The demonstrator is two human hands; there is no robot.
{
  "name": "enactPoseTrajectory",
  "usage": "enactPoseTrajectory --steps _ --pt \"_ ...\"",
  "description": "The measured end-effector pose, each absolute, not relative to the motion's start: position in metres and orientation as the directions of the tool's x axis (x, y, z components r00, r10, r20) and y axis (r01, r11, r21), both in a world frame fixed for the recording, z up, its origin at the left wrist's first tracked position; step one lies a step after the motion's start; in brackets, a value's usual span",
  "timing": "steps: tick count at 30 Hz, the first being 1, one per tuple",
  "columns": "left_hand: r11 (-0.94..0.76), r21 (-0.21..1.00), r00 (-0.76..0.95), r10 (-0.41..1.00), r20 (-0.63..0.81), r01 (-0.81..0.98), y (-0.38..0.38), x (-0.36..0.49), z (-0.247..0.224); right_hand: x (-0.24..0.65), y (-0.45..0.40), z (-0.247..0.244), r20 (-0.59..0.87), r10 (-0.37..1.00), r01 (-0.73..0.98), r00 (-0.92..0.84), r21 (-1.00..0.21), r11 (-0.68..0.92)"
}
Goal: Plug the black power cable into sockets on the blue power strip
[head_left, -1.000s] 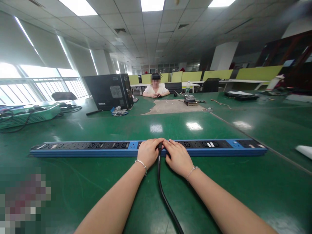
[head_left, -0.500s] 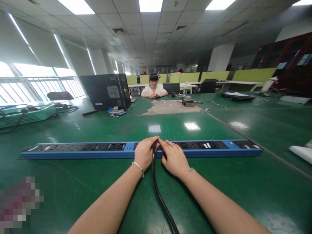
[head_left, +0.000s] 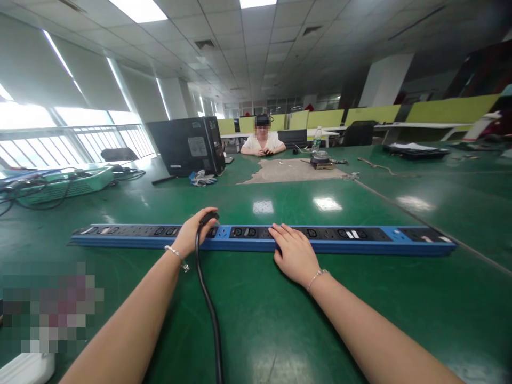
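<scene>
A long blue power strip (head_left: 248, 245) with black sockets lies crosswise on the green table (head_left: 256, 314). My left hand (head_left: 192, 230) is closed on a black plug (head_left: 208, 217), held just above the strip left of its middle. From the plug a thick black cable (head_left: 208, 298) runs down toward me past the near edge of the strip. My right hand (head_left: 295, 253) rests on the strip right of the middle, fingers stretched out over the sockets and holding nothing. The sockets under that palm are hidden.
A black computer case (head_left: 186, 146) and gloves (head_left: 202, 178) stand far left, beside a green basket (head_left: 76, 186) of cables. Across the table sits a person (head_left: 263, 141). A water bottle (head_left: 317, 140) and a round dark device (head_left: 320, 158) are near them. Bottom left is blurred out.
My left hand has lifted the plug off the strip's middle and carried it left, the cable trailing. My right hand stays on the strip, now apart from the left. The view has shifted slightly.
</scene>
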State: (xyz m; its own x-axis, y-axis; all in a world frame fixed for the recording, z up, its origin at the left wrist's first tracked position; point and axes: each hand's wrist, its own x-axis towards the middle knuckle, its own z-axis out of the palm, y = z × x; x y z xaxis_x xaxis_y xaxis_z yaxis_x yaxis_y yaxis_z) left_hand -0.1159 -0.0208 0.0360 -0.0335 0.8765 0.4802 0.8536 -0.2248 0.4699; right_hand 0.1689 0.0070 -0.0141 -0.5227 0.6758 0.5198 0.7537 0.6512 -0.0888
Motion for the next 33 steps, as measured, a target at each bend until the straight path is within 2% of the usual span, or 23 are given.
enactPoseTrajectory --steps 2,13,20,23,33 --pt "-0.240 0.439 0.025 0.897 0.441 0.866 -0.028 -0.126 0.032 0.169 0.007 -0.014 0.521 0.674 0.753 -0.524 -0.087 0.652" --pt "-0.237 0.423 0.057 0.917 0.396 0.875 -0.029 -0.116 0.020 0.168 0.006 -0.013 0.523 0.678 0.763 -0.517 -0.078 0.642" --pt "-0.274 0.206 0.178 0.904 0.388 0.940 -0.026 -0.107 0.021 0.167 0.006 -0.013 0.523 0.674 0.760 -0.521 -0.075 0.645" --pt "-0.294 0.155 0.214 0.895 0.392 0.943 -0.027 -0.104 0.021 0.167 0.006 -0.013 0.528 0.672 0.760 -0.520 -0.073 0.645" --pt "-0.157 0.138 0.085 0.900 0.427 0.978 -0.037 -0.090 0.016 0.167 0.005 -0.013 0.524 0.682 0.766 -0.511 -0.081 0.637"
